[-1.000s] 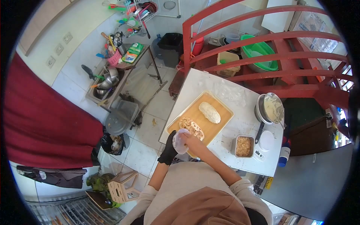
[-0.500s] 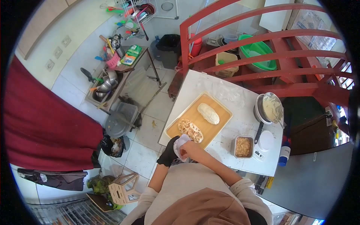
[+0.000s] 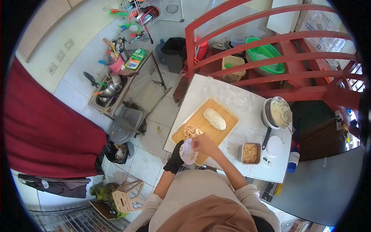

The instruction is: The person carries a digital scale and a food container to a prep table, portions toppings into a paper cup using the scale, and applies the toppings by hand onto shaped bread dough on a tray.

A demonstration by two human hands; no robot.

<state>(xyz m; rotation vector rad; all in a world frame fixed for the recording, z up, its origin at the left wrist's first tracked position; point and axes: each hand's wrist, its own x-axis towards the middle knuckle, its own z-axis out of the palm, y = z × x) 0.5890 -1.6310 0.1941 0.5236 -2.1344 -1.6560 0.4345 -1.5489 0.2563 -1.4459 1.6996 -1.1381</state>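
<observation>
My left hand, in a black glove, grips a small pale lilac dish at the tray's near edge. Scraps of pale topping seem to lie inside it. My bare right hand hovers at the dish's right rim, fingers drawn together; whatever they pinch is too small to make out. Beneath them is the wood-coloured tray with a pale rim. A loaf with brown flaky topping lies there, partly covered by my right hand. Beyond it rests a plain cream-coated loaf.
On the white table's right stand a metal tin of flakes, a kitchen scale with a white round lid, and a bowl of cream. Crumpled clear plastic lies behind the tray. A red railing borders the far side.
My right hand has risen out of the dish and shifted forward and right, now covering part of the topped loaf. The dish has tipped so its inside shows more.
</observation>
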